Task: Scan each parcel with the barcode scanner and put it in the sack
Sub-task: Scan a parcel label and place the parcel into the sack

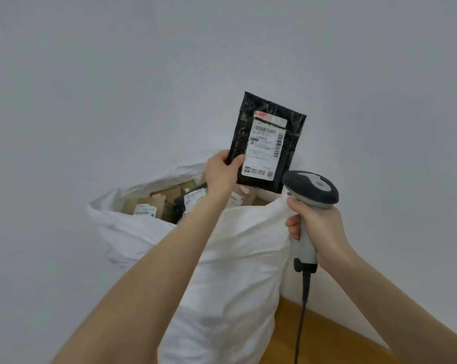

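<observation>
A clean read is likeliest if the head of the barcode scanner (311, 189) is tipped up at the shipping label (265, 145) and the bubble mailer (239, 127) is kept flat, since its gloss may glare. The scanner's handle is gripped by the right hand (319, 229). The bubble mailer, black and dotted with its white label outward, is pinched at its lower left corner by the left hand (221, 173), just above the open mouth of the white sack (235, 258).

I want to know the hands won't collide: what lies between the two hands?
In the head view, the sack's raised white rim and the lower corner of the black parcel lie between the left hand and the right hand gripping the scanner.
</observation>
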A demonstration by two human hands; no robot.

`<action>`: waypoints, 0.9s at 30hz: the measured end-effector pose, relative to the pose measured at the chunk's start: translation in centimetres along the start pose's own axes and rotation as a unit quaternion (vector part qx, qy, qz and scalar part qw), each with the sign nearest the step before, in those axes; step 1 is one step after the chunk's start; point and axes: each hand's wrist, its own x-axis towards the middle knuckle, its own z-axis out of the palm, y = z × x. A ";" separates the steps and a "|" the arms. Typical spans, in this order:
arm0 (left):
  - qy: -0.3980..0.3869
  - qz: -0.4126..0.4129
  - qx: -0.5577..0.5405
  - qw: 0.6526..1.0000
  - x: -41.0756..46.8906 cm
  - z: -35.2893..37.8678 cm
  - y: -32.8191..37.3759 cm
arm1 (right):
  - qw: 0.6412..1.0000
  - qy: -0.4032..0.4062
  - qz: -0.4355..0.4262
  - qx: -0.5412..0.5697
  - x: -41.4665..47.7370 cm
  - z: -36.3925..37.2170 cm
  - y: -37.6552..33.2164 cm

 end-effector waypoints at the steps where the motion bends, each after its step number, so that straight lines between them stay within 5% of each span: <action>1: 0.025 0.010 0.030 0.999 2.1 -2.2 -0.3 | 1.000 -0.011 -0.001 0.005 0.6 1.5 -0.1; 9: 0.067 -0.210 0.107 0.970 13.1 -12.4 -11.2 | 1.000 -0.017 0.017 0.009 4.8 7.9 2.6; 13: -0.057 -0.159 0.215 0.962 13.7 -11.7 -14.0 | 1.000 -0.001 0.023 -0.007 6.2 8.5 3.8; 15: -0.145 -0.097 0.348 0.921 13.3 -10.3 -14.1 | 1.000 0.002 0.025 -0.008 6.6 8.4 4.1; 18: -0.210 -0.021 0.328 0.921 12.6 -8.0 -13.6 | 0.999 0.007 0.030 -0.012 6.7 8.3 4.4; 21: -0.312 -0.044 0.392 0.865 12.3 -6.9 -14.7 | 0.999 0.018 0.032 -0.018 6.8 7.6 4.6; 23: -0.307 -0.091 0.419 0.850 12.3 -7.3 -15.7 | 0.999 0.022 0.036 -0.021 6.6 6.8 4.6; 27: -0.251 -0.055 0.460 0.850 12.3 -7.3 -14.6 | 0.998 0.040 0.038 -0.017 5.7 4.6 4.2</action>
